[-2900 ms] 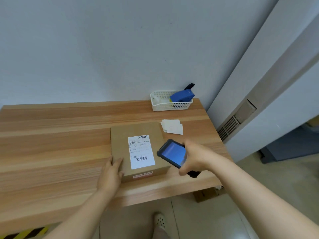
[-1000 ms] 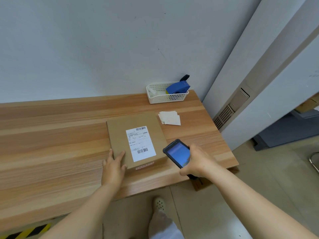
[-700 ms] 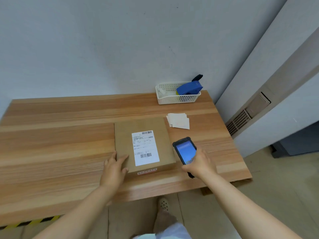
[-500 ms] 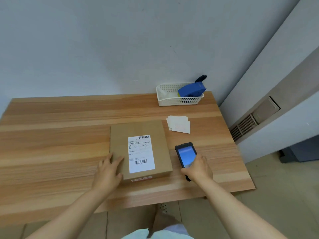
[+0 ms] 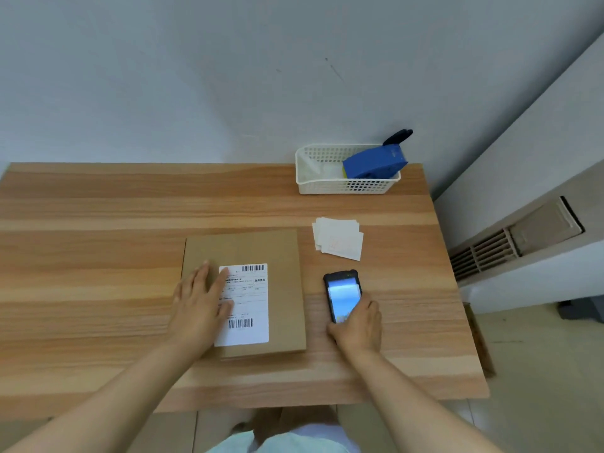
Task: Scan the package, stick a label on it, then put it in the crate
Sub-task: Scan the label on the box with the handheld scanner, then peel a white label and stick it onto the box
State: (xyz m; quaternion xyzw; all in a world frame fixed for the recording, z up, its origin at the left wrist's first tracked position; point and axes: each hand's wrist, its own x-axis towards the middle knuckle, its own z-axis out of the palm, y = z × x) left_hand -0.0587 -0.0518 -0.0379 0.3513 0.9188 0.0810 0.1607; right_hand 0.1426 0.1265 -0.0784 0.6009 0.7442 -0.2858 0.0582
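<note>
A flat brown cardboard package (image 5: 281,256) lies on the wooden table (image 5: 98,243), with a white shipping label (image 5: 250,302) with barcodes on its top. My left hand (image 5: 199,305) rests flat on the package's left half, fingers spread, partly over the label. To the right of the package a black handheld scanner (image 5: 341,292) with a lit screen lies on the table. My right hand (image 5: 359,325) grips the scanner's near end. A small pile of white labels (image 5: 338,237) sits behind the scanner. No crate is in view.
A white perforated basket (image 5: 346,186) at the table's back right corner holds a blue tape dispenser (image 5: 374,161). A wall runs behind the table. A grey wall unit with a vent (image 5: 483,253) stands to the right. A cardboard piece (image 5: 478,341) shows under the table's right edge.
My right hand has lowered the scanner from above the package's right edge down to the table beside it. My left hand has slid from the package's near left corner onto its top.
</note>
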